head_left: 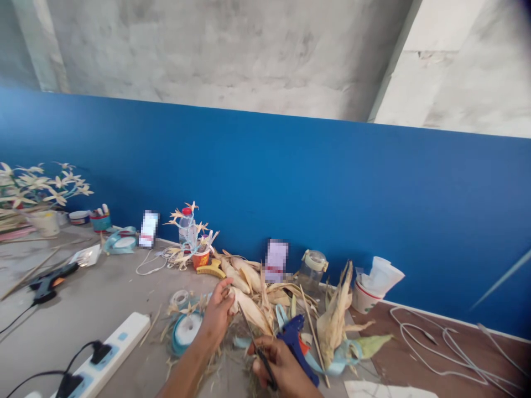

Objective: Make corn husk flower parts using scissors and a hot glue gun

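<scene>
My left hand (216, 316) reaches forward over the table, its fingers pinched on a pale strip of dried corn husk (244, 307) that lies in a heap of husks. My right hand (279, 366) is low in the view, closed round the handles of dark scissors (255, 342), whose thin blades point up and left toward the husk. A blue glue gun (295, 338) lies just right of my right hand, touching the husk pile. A roll of light blue ribbon (186, 330) sits left of my left wrist.
A white power strip (120, 340) with black plugs lies at the lower left, with a black glue gun (50, 282) beyond it. Husk flowers (37, 185), a glass jar (312, 269), paper cups (367, 296) and white cables (443, 340) stand along the blue wall.
</scene>
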`<state>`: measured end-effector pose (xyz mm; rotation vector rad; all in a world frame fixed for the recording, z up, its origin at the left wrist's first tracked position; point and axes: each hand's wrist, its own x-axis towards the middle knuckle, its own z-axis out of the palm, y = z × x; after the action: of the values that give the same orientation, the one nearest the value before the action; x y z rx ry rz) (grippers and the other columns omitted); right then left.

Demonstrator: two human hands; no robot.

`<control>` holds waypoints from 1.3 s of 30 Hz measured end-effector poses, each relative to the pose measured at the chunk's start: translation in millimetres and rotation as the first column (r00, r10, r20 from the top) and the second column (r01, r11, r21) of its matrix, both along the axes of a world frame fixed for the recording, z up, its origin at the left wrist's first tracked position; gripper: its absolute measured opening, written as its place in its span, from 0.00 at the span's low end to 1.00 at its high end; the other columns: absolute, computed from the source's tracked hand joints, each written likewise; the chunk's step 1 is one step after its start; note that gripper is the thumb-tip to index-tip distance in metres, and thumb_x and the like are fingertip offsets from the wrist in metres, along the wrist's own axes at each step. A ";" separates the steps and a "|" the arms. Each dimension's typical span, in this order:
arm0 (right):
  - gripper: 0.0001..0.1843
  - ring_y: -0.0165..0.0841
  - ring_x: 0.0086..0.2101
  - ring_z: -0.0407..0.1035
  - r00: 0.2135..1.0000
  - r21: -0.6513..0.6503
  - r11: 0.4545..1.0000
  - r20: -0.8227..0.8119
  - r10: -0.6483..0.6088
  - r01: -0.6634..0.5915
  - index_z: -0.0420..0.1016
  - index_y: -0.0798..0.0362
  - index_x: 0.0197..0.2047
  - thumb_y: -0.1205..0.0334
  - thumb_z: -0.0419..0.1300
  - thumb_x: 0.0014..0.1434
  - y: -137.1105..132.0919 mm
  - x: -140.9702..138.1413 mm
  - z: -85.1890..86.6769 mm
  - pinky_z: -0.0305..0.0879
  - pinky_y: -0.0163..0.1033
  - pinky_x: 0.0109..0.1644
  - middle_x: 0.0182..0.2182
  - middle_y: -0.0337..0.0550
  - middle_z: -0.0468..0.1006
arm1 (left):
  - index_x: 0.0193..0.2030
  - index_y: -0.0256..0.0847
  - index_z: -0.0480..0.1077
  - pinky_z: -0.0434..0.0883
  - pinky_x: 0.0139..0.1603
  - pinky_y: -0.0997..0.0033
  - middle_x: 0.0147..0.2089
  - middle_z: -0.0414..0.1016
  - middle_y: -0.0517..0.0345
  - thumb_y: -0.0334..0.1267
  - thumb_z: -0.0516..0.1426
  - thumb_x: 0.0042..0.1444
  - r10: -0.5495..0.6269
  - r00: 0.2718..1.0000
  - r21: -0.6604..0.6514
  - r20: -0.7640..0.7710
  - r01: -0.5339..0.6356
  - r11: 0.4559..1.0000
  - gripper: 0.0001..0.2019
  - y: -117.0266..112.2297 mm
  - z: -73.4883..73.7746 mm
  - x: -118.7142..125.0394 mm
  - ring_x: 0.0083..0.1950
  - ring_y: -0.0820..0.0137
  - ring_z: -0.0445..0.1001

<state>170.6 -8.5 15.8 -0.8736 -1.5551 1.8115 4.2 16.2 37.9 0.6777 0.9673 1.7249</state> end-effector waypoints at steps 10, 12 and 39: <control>0.18 0.22 0.14 0.50 1.000 -0.049 0.999 -0.016 -0.013 0.012 0.69 0.54 0.32 0.52 0.65 0.40 1.7 2.2 2.6 0.47 0.30 0.21 0.11 0.26 0.62 | 0.48 0.41 0.67 0.56 0.21 0.78 0.28 0.64 0.65 0.44 0.63 0.45 -0.080 0.987 0.008 -0.143 0.082 0.997 0.23 1.7 -8.0 -1.8 0.21 0.79 0.58; 0.17 0.22 0.14 0.50 1.000 -0.041 0.999 -0.021 -0.018 0.017 0.69 0.54 0.31 0.53 0.66 0.40 2.3 2.3 0.8 0.47 0.30 0.21 0.11 0.25 0.61 | 0.49 0.41 0.67 0.55 0.21 0.78 0.28 0.64 0.66 0.46 0.63 0.46 -0.114 0.979 0.017 -0.167 0.118 0.993 0.24 1.8 -9.0 -0.9 0.21 0.79 0.56; 0.14 0.27 0.25 0.56 0.970 0.377 0.923 0.185 -0.157 0.078 0.73 0.56 0.38 0.68 0.56 0.46 3.0 7.3 -7.4 0.53 0.32 0.30 0.24 0.34 0.64 | 0.22 0.39 0.68 0.59 0.26 0.75 0.20 0.63 0.65 0.48 0.63 0.43 -0.054 0.947 -0.012 -0.317 0.053 0.999 0.14 -4.1 3.9 7.3 0.23 0.75 0.60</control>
<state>177.9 -5.5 8.4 -0.9749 -1.8549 1.3138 11.5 12.2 41.8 0.9917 1.1600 1.5943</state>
